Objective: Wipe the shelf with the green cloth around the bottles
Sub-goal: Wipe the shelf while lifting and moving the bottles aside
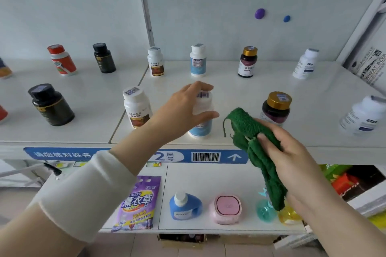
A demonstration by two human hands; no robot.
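Green terry cloth [248, 125] hangs bunched in your right hand [292, 156], fingers and thumb clamped on it, just above the front edge of the glossy white shelf [229, 87]. Your left hand [183, 108] curls its fingers round the white bottle with a pale blue label [201, 130] near that edge. Pale wall panels [208, 6] back the shelf.
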